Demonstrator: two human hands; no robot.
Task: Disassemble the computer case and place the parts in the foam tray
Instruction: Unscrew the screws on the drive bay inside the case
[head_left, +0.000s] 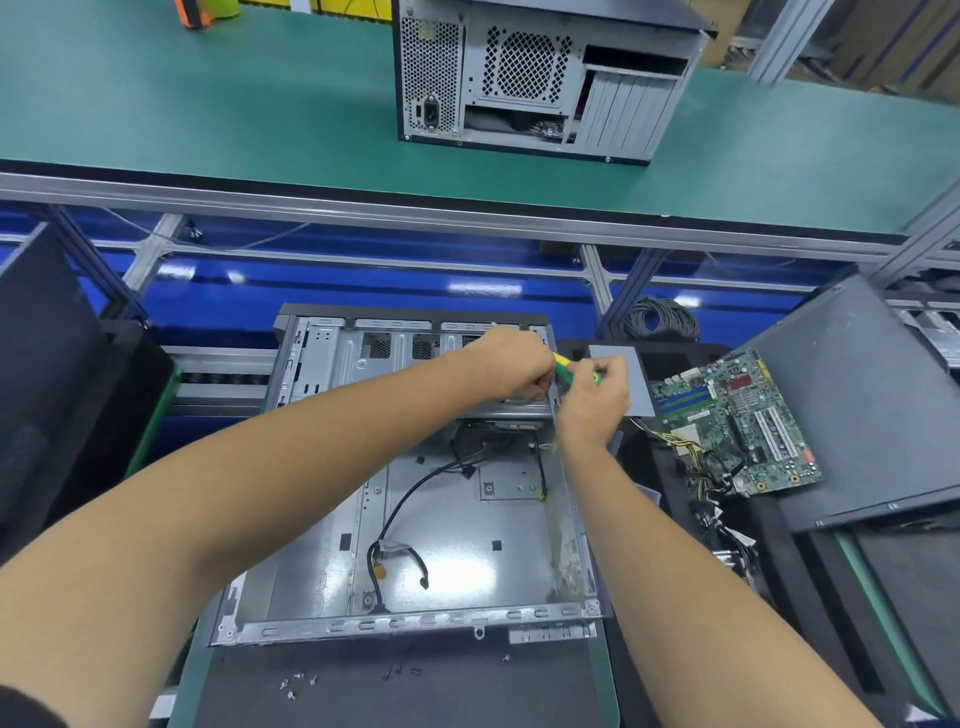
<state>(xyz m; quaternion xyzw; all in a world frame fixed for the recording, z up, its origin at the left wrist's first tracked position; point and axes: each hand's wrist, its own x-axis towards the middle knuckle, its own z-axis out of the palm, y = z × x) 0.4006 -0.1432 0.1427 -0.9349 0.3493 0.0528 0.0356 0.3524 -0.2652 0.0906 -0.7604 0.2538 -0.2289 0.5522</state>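
Two hands meet over the far right corner of the open case (415, 499), which lies flat on a dark mat (405, 686). Left hand (511, 366) has its fingers curled down onto the case's drive cage edge, gripping the near end of a yellow-green screwdriver (563, 366). Right hand (595, 402) pinches the screwdriver's handle end between thumb and fingertips. Black cables (410, 499) trail across the case floor. Loose screws (298, 682) sit on the mat near the case. Right of the case, a motherboard (737, 421) lies on a black tray (670, 364). Another case (545, 78) stands on the far green bench (208, 104).
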